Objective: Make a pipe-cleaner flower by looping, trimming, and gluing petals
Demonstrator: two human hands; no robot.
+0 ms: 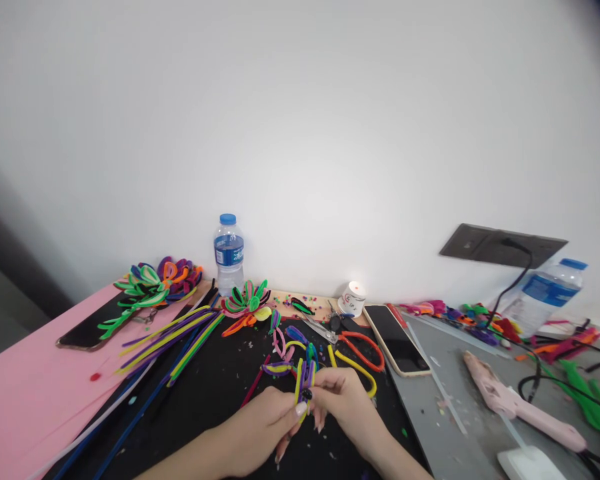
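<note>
Between my two hands, low in the middle of the head view, is a bundle of bent purple and yellow pipe cleaners (299,383) with a small black centre. My left hand (267,420) pinches its lower left side. With closed fingertips, my right hand (343,403) grips its right side. Just beyond my fingers lie looped pipe cleaner pieces (279,343) in pink, purple and blue. Orange-handled scissors (363,350) rest past my right hand, beside a curved yellow pipe cleaner (363,375).
Loose pipe cleaners (180,340) and a pipe cleaner flower (250,303) lie left, near a water bottle (229,257). A phone (397,340), a pink glue gun (523,403) with its black cable, and another bottle (547,293) are right. A paper cup (352,299) stands by the wall.
</note>
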